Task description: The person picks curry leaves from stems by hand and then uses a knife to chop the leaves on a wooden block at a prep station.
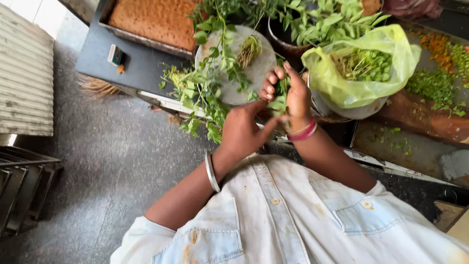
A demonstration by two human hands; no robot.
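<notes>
- A person's right hand [289, 95] is closed around a sprig of green leaves [279, 100], held upright over the edge of the dark bench [132, 63].
- The left hand [243, 129], a metal bangle [211, 171] on its wrist, pinches the sprig's lower end, its grip together on the stem.
- Just beyond lie a round grey plate [254, 73] strewn with leafy stems and a yellow-green plastic bag [361, 73] of picked leaves (open at the top).
- A tray of brown powder [151, 22] sits at the far left.
</notes>
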